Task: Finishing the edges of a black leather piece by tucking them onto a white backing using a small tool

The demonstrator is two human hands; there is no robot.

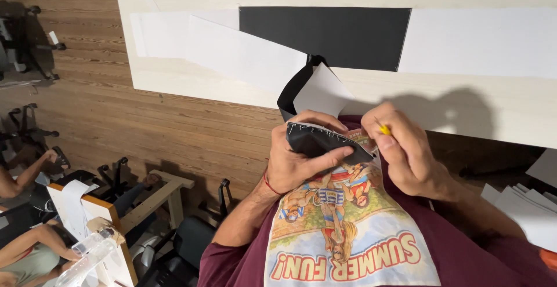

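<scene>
Left hand point(301, 162) grips folded black fabric piece point(322, 142); right hand point(406, 151) pinches yellow-tipped tool point(383, 129) beside it.

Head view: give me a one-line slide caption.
Left hand grips a folded black fabric piece with white stitching while the right hand holds a yellow-tipped tool beside it.

The right hand point(406, 153) hides most of a yellow-tipped tool point(384, 129). The left hand point(299, 159) covers part of the black fabric piece point(319, 142), whose stitches are too small to tell.
</scene>
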